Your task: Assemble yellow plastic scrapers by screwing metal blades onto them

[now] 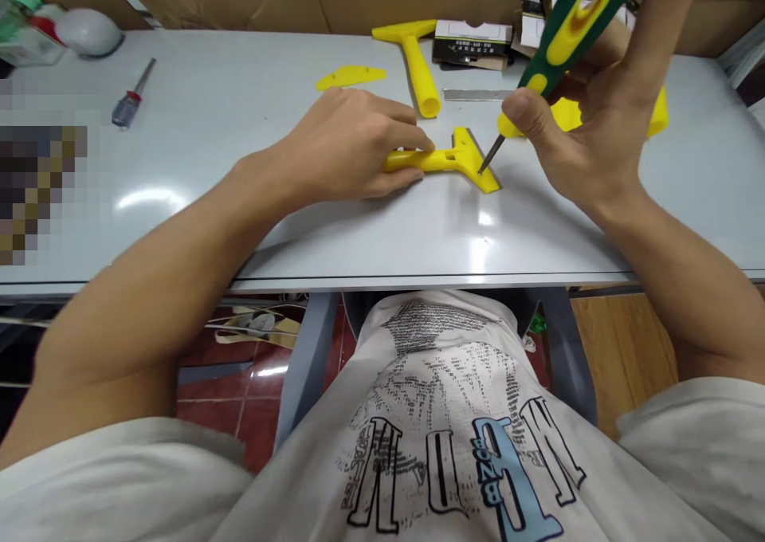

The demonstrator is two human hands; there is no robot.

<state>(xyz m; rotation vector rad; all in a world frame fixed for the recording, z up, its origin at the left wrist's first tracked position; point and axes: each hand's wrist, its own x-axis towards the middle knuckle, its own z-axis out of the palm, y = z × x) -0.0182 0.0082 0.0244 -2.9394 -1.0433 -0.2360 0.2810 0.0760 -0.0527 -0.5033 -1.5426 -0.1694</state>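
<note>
My left hand (364, 143) is closed around the handle of a yellow scraper (463, 159) that lies on the white table. The scraper's wide head points right, with a thin dark edge along it. My right hand (591, 127) holds a green and yellow screwdriver (553, 44) at a slant, thumb near the lower end of its handle. The screwdriver's tip meets the scraper head close to its near corner. Whether a screw sits under the tip is too small to tell.
Behind lie a yellow scraper handle (418, 68), a flat yellow plate (351, 76), a metal blade (475, 95) and a small black-and-white box (472, 44). More yellow pieces (657, 115) are partly behind my right hand. A second screwdriver (132, 100) rests at left, near a white rounded object (89, 32).
</note>
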